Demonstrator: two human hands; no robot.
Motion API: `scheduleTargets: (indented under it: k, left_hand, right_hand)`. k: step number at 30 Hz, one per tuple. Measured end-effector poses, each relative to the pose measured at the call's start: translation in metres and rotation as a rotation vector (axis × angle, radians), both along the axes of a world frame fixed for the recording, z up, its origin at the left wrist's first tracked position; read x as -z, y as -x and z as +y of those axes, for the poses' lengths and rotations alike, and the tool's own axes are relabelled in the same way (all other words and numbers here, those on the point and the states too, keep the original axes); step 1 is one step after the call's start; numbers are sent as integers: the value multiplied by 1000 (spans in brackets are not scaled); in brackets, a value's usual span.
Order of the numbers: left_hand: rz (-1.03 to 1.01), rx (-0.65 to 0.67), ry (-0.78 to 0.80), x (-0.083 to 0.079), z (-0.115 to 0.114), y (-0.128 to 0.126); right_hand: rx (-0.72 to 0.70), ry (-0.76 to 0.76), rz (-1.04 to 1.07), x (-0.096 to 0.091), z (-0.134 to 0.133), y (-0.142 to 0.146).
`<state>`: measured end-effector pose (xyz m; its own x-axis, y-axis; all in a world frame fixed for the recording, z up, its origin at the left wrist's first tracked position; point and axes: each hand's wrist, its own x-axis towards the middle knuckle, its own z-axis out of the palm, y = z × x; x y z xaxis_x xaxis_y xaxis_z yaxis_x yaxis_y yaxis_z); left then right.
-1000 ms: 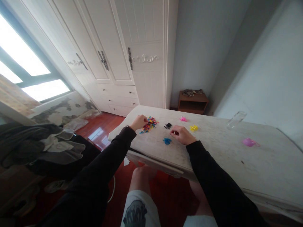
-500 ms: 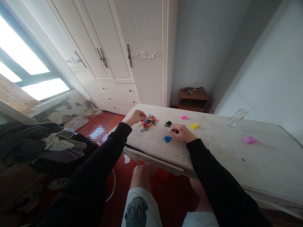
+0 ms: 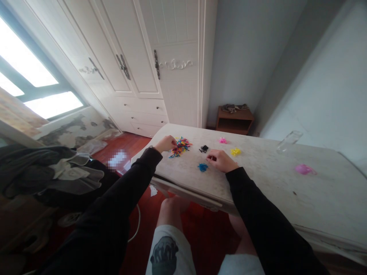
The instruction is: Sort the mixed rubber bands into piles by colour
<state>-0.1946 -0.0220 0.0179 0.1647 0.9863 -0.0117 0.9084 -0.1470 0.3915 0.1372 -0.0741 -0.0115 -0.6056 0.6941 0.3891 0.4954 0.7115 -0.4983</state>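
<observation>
A mixed heap of small multicoloured strips, looking like rubber bands (image 3: 181, 146), lies on the left part of the pale table. My left hand (image 3: 165, 143) reaches into its left side, fingertips closed together among the strips; what they pinch, if anything, is too small to name. My right hand (image 3: 222, 161) rests above the table with fingers curled in a pinch, and a tiny pale bit shows at the fingertips. Around it sit single-colour piles: black (image 3: 203, 148), blue (image 3: 202, 167), yellow (image 3: 235, 152) and pink (image 3: 223, 140).
On the right side of the table (image 3: 263, 179) are a clear glass or plastic container lying tilted (image 3: 289, 142) and a pink bag-like item (image 3: 305, 169). A white wardrobe (image 3: 180, 91) and a small brown cabinet (image 3: 235, 121) stand beyond. Dark clothing (image 3: 23, 172) is heaped at left.
My left hand has shifted slightly, its fingertips now at the heap's left side. My right hand stays nearly where it was, and the piles look the same.
</observation>
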Motion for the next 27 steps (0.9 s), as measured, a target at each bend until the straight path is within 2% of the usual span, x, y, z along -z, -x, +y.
scheduleTargets:
  k: [12,15,19,22,24,27]
  left_hand:
    - [104,-31,-15,4,-4,-12]
    - [133,-39,-41,-5,-5,-7]
    - [137,-24,-106,-25,-9,-7]
    - [61,105,-76,-31,-25,-34]
    - [5,249,-20,-27,-40,-62]
    - [-43,402,38,-18,-59,-99]
  right_hand:
    - [8,17,-4,1,1,-1]
    - [8,25,0,1,0,0]
    - [58,23,17,-2,0,-1]
    - [204,-38,72,-7,1,-4]
    - [289,-69,119,-10,2,-7]
    - [329,-61,152,-11,3,-9]
